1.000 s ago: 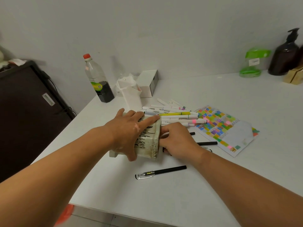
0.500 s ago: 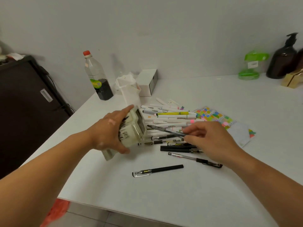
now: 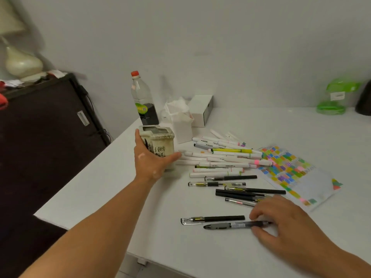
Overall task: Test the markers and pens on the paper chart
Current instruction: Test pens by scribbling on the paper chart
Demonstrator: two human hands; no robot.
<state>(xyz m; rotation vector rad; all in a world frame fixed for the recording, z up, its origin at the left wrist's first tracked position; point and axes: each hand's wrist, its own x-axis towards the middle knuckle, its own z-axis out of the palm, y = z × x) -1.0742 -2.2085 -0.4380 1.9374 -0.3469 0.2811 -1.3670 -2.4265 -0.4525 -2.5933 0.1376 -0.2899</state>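
While my left hand [image 3: 149, 159] is wrapping around the holder [image 3: 158, 146] — standing upright on the table [image 3: 261, 121], thumb on its near face — my right hand [image 3: 281, 223] is pinching a grey pen [image 3: 230, 225] by its rear end, the pen lying flat near the table's front edge. Another pen [image 3: 212, 219] is lying just beyond it. More pens [image 3: 241, 189] and the white markers [image 3: 224, 157] are spreading between the holder and the chart [image 3: 297, 173], which is lying flat to the right.
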